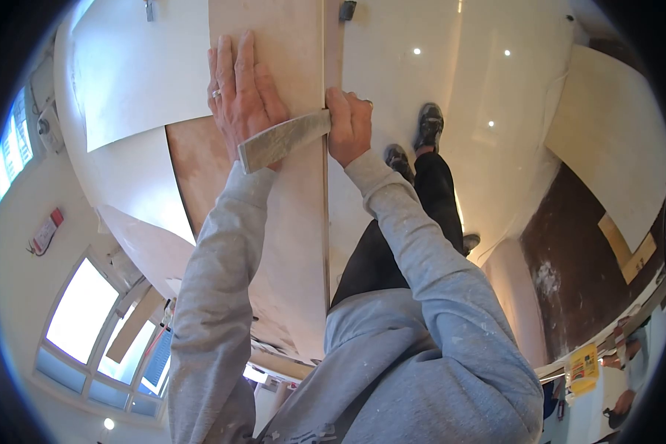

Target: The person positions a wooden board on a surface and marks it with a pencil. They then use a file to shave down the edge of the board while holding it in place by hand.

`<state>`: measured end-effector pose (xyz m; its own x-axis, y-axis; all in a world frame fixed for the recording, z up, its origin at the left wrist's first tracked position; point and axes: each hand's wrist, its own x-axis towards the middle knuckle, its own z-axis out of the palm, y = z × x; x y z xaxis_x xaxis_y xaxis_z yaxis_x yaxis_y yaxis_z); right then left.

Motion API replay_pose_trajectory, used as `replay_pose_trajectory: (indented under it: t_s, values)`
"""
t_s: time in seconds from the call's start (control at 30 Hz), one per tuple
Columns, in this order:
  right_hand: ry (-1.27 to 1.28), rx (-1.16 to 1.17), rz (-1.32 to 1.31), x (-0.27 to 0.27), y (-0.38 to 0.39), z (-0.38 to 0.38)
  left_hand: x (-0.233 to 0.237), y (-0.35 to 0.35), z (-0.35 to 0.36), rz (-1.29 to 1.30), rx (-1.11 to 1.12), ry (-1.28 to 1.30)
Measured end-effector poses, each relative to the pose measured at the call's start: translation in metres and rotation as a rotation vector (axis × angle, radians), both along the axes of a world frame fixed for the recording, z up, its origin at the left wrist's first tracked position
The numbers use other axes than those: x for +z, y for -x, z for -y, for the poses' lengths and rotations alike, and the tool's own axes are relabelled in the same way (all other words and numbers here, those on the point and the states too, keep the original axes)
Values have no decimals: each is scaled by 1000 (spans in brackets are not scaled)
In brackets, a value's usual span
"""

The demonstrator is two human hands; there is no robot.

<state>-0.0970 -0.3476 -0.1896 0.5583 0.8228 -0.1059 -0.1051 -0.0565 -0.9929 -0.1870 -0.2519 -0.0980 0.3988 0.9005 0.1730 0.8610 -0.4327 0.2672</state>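
Observation:
My left hand [244, 92] lies flat on a pale brown board [285, 214], fingers stretched out, with a ring on one finger. At the board's long right edge, my right hand [350, 126] is closed round one end of a flat grey bar-like tool [281, 140] with a worn, scuffed face. The tool reaches leftward across the board and passes over my left wrist area. What kind of tool it is, I cannot make out. Both sleeves are grey and dusty.
White sheets [140, 74] lie left of the board over a brown surface [197, 163]. A small dark object [347, 10] is near the top. My shoes [428, 127] stand on the shiny floor at right. Farther right, a pale sheet [607, 133] rests by a dark brown panel [570, 251].

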Motion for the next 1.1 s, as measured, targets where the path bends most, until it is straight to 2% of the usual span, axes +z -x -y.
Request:
replay_pose_trajectory:
  t_s: [0.17, 0.3, 0.47, 0.67, 0.7, 0.8, 0.83, 0.97, 1.03, 1.1]
  values:
    - [215, -24, -165, -46, 18, 29, 4, 1, 1, -2, -20, 21]
    - [320, 27, -218, -43, 19, 56, 5, -1, 1, -1, -16, 29]
    - [271, 191, -214, -7, 9, 87, 5, 0, 2, -15, -12, 31]
    - [309, 66, -342, 10, -11, 110, 5, 0, 1, -51, -12, -6]
    - [320, 66, -317, 20, -23, 104, 5, 1, 3, -39, -12, 1]
    - [443, 82, -561, 51, -56, 77, 7, -2, -2, -35, -26, -7]
    - [391, 47, -734, 56, -64, 73, 10, -4, 0, -65, -33, -10]
    - [356, 80, -769, 90, -69, 56, 20, -7, 7, -198, -83, 11]
    - [317, 154, -749, 114, -73, 42, 22, -7, 2, -201, -107, 29]
    - [295, 127, -749, 133, -79, 30, 24, -6, 3, -212, -106, 56]
